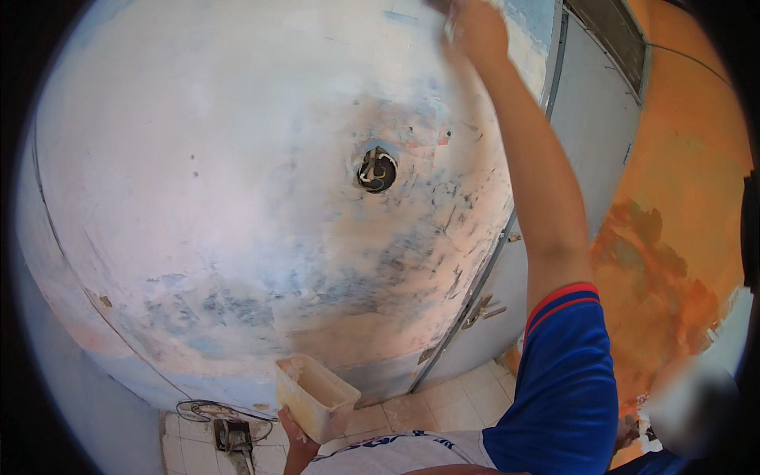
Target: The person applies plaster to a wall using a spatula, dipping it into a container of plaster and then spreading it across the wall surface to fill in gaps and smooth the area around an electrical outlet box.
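Note:
My right hand is raised high against the patchy white and blue wall, at the top of the picture. It presses something pale onto the plaster, but blur hides what it is. My left hand is low at the bottom edge, gripping a small cream rectangular tub from beneath. The tub is open at the top and smeared with pale paste. My right arm wears a blue sleeve with red and white trim.
A round hole with wires sits in the wall's middle. A grey metal door with a latch stands to the right, beside an orange wall. Tiled floor lies below, with a tool and cable.

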Action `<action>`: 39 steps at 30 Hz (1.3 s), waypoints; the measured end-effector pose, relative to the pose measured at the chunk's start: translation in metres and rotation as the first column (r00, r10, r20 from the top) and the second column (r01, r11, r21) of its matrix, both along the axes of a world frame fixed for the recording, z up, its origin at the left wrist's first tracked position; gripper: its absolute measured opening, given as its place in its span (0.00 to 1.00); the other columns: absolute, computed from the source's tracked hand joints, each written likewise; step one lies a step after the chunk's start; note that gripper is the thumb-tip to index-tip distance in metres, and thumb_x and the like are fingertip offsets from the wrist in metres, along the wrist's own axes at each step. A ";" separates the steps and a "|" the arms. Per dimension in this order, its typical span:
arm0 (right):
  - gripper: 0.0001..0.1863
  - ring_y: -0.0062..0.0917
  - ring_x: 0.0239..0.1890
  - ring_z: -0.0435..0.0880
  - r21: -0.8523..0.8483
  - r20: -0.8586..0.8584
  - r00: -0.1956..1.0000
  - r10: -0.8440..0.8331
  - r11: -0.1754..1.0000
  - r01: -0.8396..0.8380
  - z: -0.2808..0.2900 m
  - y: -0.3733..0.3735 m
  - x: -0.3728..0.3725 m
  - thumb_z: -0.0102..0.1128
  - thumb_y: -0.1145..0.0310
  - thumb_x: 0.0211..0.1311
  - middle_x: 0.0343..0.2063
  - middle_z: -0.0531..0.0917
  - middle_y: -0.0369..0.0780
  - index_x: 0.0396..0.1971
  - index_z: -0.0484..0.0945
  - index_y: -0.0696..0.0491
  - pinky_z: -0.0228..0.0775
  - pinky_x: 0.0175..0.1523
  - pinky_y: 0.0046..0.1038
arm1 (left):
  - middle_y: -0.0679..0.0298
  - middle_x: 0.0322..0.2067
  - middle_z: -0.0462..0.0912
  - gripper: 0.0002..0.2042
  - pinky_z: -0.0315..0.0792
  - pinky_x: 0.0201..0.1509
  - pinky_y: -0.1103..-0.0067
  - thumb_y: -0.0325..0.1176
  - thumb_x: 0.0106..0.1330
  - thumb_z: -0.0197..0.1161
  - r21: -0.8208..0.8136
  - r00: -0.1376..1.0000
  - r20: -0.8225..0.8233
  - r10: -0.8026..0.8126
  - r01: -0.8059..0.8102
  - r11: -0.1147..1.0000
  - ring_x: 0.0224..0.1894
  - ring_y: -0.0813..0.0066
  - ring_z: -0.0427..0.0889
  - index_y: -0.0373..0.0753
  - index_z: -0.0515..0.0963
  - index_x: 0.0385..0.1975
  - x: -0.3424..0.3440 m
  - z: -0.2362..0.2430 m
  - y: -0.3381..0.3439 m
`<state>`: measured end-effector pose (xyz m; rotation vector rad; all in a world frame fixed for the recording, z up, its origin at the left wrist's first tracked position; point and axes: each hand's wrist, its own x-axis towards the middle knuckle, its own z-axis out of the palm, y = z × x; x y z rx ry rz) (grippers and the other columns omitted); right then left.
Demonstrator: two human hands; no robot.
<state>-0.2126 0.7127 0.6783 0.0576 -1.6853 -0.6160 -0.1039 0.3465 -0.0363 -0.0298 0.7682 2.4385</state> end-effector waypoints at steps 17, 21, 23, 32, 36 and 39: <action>0.25 0.48 0.48 0.81 0.062 -0.161 0.978 0.131 0.991 -0.122 0.021 -0.048 -0.011 0.49 0.75 0.60 0.47 0.83 0.51 0.59 0.75 0.51 0.72 0.54 0.44 | 0.58 0.64 0.70 0.32 0.65 0.69 0.55 0.58 0.70 0.41 0.274 0.981 0.185 -0.058 0.005 0.962 0.65 0.54 0.70 0.45 0.61 0.68 -0.009 0.022 -0.009; 0.28 0.46 0.48 0.81 -0.049 0.061 0.992 -0.109 0.993 0.112 -0.050 -0.039 -0.028 0.53 0.67 0.62 0.45 0.84 0.47 0.65 0.69 0.43 0.57 0.66 0.58 | 0.57 0.63 0.71 0.33 0.65 0.69 0.55 0.58 0.68 0.42 0.280 0.986 0.165 -0.026 -0.022 0.960 0.64 0.53 0.71 0.45 0.62 0.68 -0.011 0.023 -0.014; 0.34 0.42 0.69 0.68 0.092 0.076 0.987 -0.142 0.987 0.135 -0.154 -0.037 -0.020 0.57 0.64 0.62 0.63 0.74 0.44 0.70 0.63 0.40 0.44 0.73 0.60 | 0.56 0.61 0.74 0.33 0.66 0.67 0.54 0.58 0.66 0.46 0.274 0.979 0.206 -0.008 -0.049 0.961 0.62 0.50 0.73 0.44 0.64 0.67 -0.009 0.035 -0.012; 0.27 0.41 0.53 0.80 -0.252 0.229 0.954 0.193 0.958 -0.134 -0.175 -0.031 0.080 0.55 0.79 0.57 0.55 0.82 0.43 0.59 0.77 0.46 0.59 0.69 0.43 | 0.58 0.65 0.69 0.34 0.64 0.70 0.56 0.60 0.68 0.41 0.279 0.978 0.114 -0.176 0.138 0.950 0.66 0.55 0.70 0.45 0.61 0.69 -0.006 0.004 -0.023; 0.21 0.46 0.40 0.85 -0.153 -0.125 0.976 0.176 0.969 -0.194 -0.033 0.015 0.084 0.52 0.71 0.65 0.40 0.86 0.47 0.57 0.79 0.41 0.77 0.46 0.36 | 0.58 0.65 0.70 0.34 0.64 0.69 0.56 0.60 0.68 0.42 0.274 0.975 0.144 -0.168 0.124 0.954 0.66 0.53 0.70 0.45 0.61 0.69 -0.007 0.009 -0.019; 0.24 0.43 0.44 0.84 0.022 -0.150 0.975 0.161 0.987 -0.159 0.028 0.061 0.075 0.51 0.74 0.60 0.41 0.86 0.44 0.55 0.80 0.39 0.75 0.49 0.40 | 0.58 0.65 0.70 0.35 0.64 0.69 0.55 0.60 0.68 0.43 0.282 0.968 0.168 -0.185 0.133 0.950 0.66 0.52 0.70 0.45 0.61 0.69 -0.003 0.011 -0.018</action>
